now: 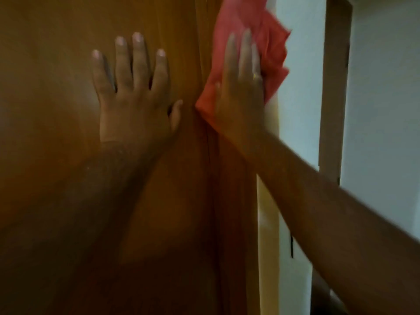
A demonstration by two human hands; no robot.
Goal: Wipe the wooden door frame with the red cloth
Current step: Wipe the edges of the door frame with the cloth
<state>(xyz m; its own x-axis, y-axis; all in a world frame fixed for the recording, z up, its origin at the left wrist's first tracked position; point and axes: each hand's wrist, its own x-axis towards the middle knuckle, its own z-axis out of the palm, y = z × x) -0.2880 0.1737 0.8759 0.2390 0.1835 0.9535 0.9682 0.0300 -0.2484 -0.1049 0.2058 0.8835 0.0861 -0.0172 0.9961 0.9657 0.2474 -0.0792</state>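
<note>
The brown wooden door frame (231,201) runs top to bottom through the middle of the view. My right hand (241,87) lies flat on the red cloth (270,37) and presses it against the frame's upper part; crumpled folds of cloth stick out past the frame's right edge. My left hand (134,96) rests flat with fingers spread on the wooden door panel (45,110) just left of the frame, holding nothing. The thumb nearly touches the frame's groove.
A pale wall (386,110) lies to the right of the frame. A second light-coloured frame post (334,98) stands further right. A lighter strip (268,212) edges the wooden frame below my right forearm.
</note>
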